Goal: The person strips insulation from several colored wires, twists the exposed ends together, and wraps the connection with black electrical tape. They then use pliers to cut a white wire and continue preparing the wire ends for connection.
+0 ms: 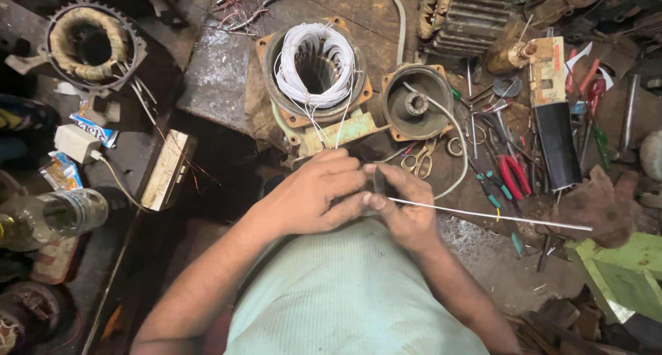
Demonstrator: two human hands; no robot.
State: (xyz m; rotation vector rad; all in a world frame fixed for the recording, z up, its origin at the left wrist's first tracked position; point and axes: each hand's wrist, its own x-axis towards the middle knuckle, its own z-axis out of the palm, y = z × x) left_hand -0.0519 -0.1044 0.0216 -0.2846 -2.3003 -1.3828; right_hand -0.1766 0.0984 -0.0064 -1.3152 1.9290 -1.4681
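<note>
My left hand [314, 193] and my right hand [407, 206] meet close in front of my chest, fingertips touching. Both pinch a small dark piece [379, 182] at the near end of a long thin white sleeve or rod [496, 215] that runs out to the right. Just beyond my hands stands a motor stator [314, 68] in an orange-rimmed housing, wound with white wire, several wire ends hanging toward me.
A round metal end cover [416, 101] lies right of the stator, with scissors [417, 162] and red-handled pliers [512, 175] among scattered tools. Another wound stator [93, 46] sits far left, a plastic bottle [52, 217] at the left edge, a brown rag [600, 206] at right.
</note>
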